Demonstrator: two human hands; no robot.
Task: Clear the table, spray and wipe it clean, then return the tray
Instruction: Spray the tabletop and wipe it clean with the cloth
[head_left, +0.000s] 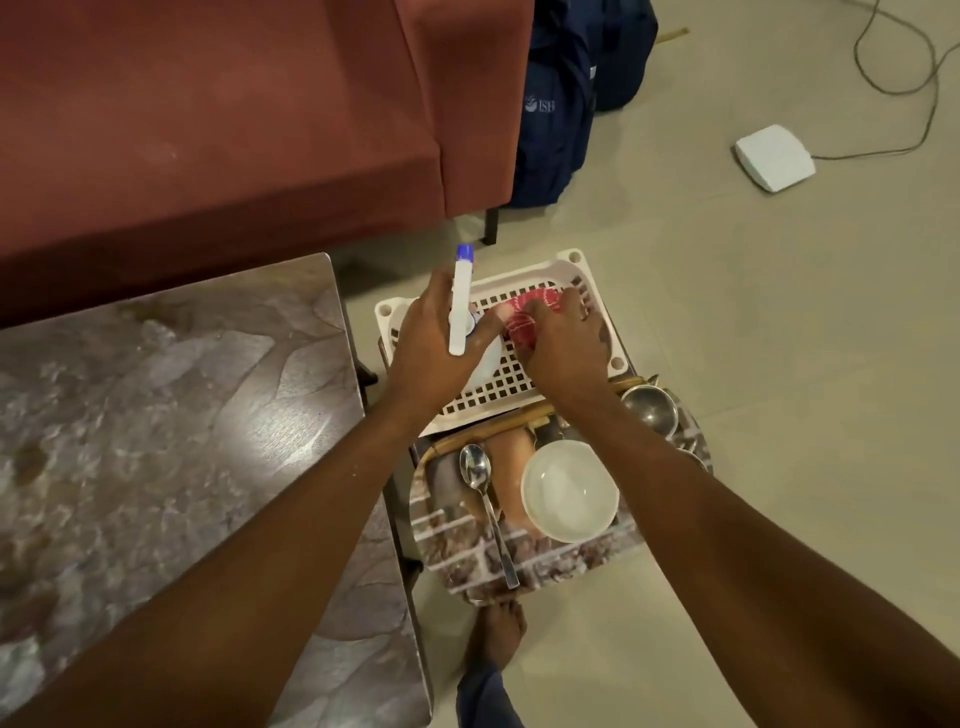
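Left grip (434, 343), centre frame and just right of the surface (156, 415), is wrapped round the spray bottle (461, 306), blue cap pointing up-frame. Beside it the red cloth (524, 314) lies in the white basket (498, 397). The right grip (569, 345) pinches it, fingers curled over the folds. Lower centre-right, the tray (571, 564) holds a spoon (482, 493), a white bowl (569, 491) and steel cups (649, 410).

Judgement: clearing looks done — the step in hand is fetching spray and cloth. The next move calls for lifting both clear and swinging left to the surface.

The bottle's body is mostly hidden by the hand — what carries the tray is hard to make out.
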